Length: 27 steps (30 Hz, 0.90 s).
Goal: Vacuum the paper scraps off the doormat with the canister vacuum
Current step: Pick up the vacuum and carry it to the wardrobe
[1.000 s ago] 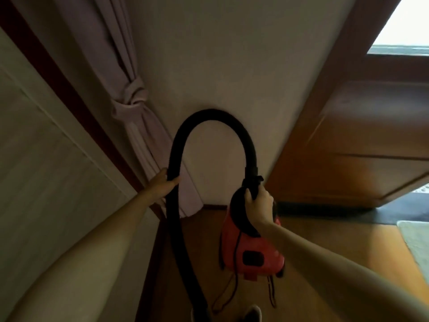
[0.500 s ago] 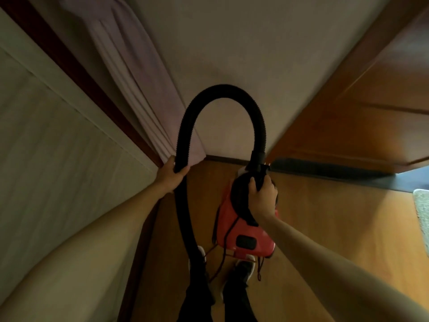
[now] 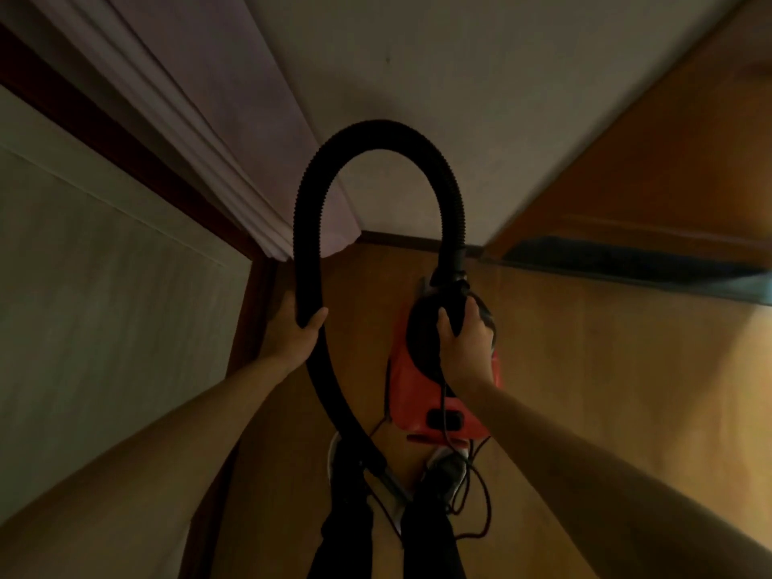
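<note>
A red canister vacuum hangs above the wooden floor, in front of my legs. My right hand is shut on its black top handle. A black ribbed hose arches up from the vacuum's front and comes down on the left. My left hand is shut on the hose's left run. Below my hand the hose continues down to a wand between my shoes. The vacuum's thin cord dangles beneath it. No doormat or paper scraps are in view.
A pale curtain hangs at the upper left beside a dark wooden frame and a light wall panel. A plain wall is ahead. An open wooden door stands at the right over a dark threshold.
The view has tilted downward, so my legs and shoes now show. Both hands keep their holds, and the vacuum and hose sit lower over the floor.
</note>
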Tool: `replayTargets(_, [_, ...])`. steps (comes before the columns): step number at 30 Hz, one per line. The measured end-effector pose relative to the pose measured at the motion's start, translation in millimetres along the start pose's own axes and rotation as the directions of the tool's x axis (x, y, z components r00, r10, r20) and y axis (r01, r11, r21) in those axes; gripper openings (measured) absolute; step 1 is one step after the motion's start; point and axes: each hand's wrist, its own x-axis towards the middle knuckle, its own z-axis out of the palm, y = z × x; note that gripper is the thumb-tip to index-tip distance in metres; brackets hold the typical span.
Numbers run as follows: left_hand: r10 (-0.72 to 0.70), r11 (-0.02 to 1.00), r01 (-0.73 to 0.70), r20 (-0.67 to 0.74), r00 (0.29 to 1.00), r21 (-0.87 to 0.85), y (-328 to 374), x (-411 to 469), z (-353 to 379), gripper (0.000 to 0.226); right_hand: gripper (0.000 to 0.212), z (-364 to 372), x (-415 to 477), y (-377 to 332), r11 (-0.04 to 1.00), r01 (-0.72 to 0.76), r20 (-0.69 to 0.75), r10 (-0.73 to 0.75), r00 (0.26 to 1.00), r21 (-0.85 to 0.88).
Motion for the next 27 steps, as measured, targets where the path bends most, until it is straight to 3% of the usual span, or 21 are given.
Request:
replayTargets(9, [-0.025, 0.999, 0.025, 0.002, 1.0, 0.04, -57, 80, 36, 0.075, 0.036, 61, 73, 51, 0.998, 0.045, -0.008, -0.045, 0.999, -0.054])
replayTargets(27, [-0.013, 0.999, 0.016, -0.08, 0.997, 0.045, -116, 165, 102, 0.048, 0.029, 162, 160, 118, 0.994, 0.096, -0.095, -0.091, 0.991, 0.046])
